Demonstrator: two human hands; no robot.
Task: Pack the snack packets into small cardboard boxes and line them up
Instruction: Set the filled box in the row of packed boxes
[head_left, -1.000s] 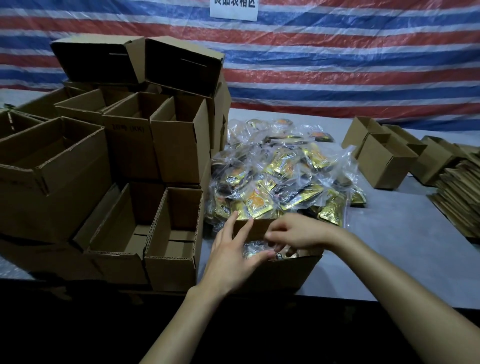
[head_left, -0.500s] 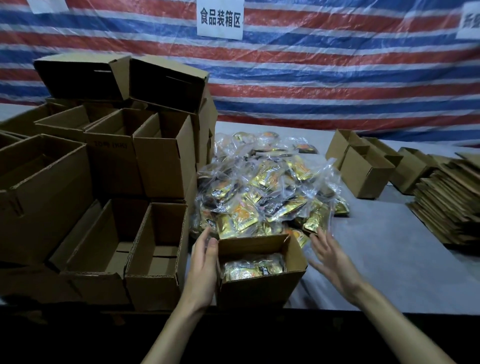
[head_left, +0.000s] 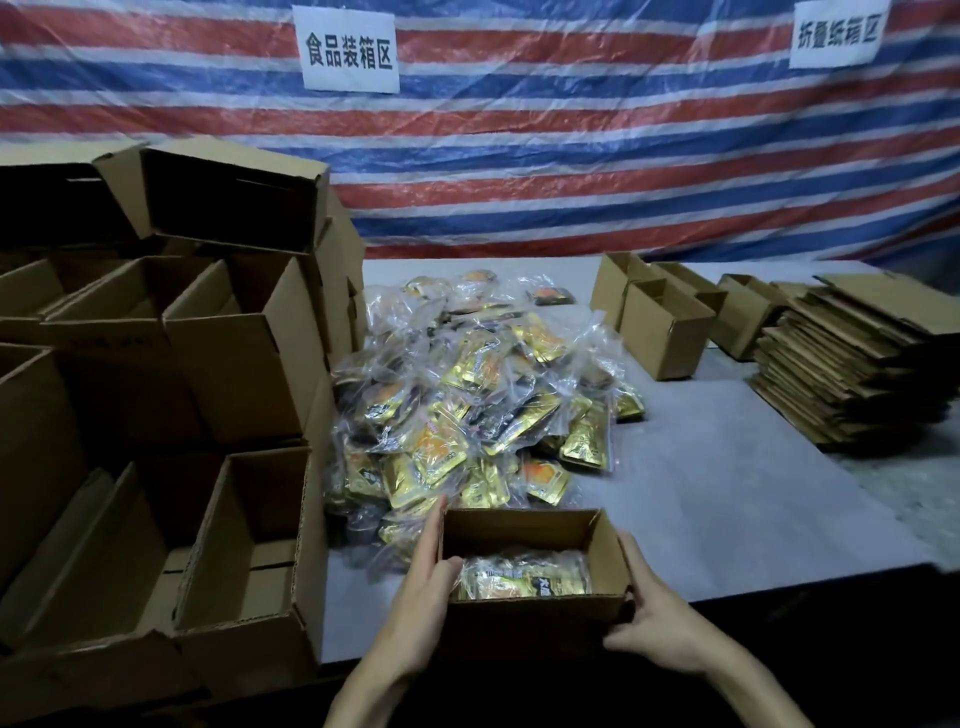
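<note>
Both hands hold the box (head_left: 535, 618) at the near edge of the table (head_left: 727, 493). The left hand (head_left: 423, 592) grips its left wall, thumb over the rim. The right hand (head_left: 660, 623) curls round its right corner. Packets (head_left: 524, 579) lie inside. From the box, the pile (head_left: 467, 415) is at 12 o'clock, the empty boxes (head_left: 249, 545) at 9.
</note>
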